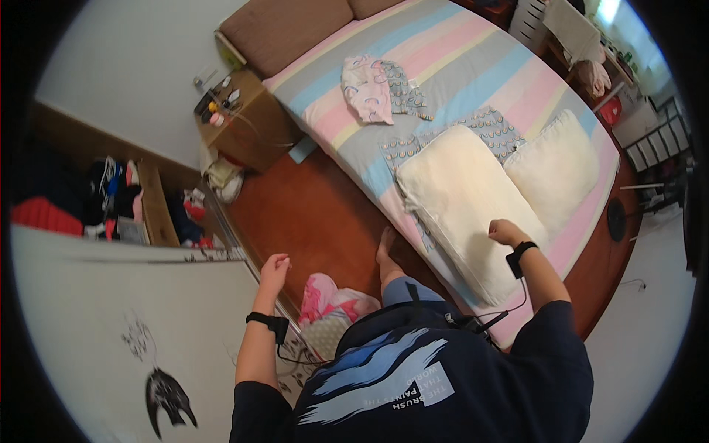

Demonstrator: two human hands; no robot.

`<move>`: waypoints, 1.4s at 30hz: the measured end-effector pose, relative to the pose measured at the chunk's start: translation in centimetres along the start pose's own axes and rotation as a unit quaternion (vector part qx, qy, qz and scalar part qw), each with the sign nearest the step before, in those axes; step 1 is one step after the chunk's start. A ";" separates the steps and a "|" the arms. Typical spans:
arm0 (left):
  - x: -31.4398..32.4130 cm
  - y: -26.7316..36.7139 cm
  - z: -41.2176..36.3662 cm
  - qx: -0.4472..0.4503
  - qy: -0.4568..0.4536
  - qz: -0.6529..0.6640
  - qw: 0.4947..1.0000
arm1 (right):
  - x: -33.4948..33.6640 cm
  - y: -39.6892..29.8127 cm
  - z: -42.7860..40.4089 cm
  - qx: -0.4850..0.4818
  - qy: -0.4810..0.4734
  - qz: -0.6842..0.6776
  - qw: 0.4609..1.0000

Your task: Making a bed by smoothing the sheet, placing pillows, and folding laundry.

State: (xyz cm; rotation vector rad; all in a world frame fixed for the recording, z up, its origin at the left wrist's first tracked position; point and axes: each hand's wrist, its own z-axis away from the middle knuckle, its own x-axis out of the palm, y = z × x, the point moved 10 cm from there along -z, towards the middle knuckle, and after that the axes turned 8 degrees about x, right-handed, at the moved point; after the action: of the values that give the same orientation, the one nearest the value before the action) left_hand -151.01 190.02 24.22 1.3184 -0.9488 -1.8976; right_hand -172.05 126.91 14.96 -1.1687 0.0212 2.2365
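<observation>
My left hand [275, 271] is raised over the reddish-brown floor, loosely curled with nothing seen in it. Over the large cream pillow [465, 188] hovers my right hand [505, 232], its fingers folded; whether it touches the pillow is unclear. A second cream pillow [559, 166] lies against the first, both on the striped bed sheet [471, 33]. Under the large pillow spreads a grey patterned pillowcase [490, 130]. Farther up the bed lie a pink patterned pillowcase [366, 91] and a piece of grey patterned cloth [404, 91], side by side.
A wooden nightstand [260, 105] with small items stands beside the brown headboard [293, 33]. Left is an open wardrobe shelf [158, 205] with clothes beside a white sliding door [83, 310]. Pink bedding [332, 299] lies near my legs. A floor fan's dark base [616, 219] stands beyond the bed.
</observation>
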 end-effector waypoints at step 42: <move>14.6 16.4 -83.5 -0.213 -0.047 0.464 0.859 | -17.6 -9.2 -36.2 0.213 0.327 -0.875 0.287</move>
State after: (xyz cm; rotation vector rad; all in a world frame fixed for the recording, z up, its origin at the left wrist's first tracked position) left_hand -74.50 152.32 10.77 0.3616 -0.8999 -1.2773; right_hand -132.95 115.31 8.38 -0.7084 -0.2147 -0.3489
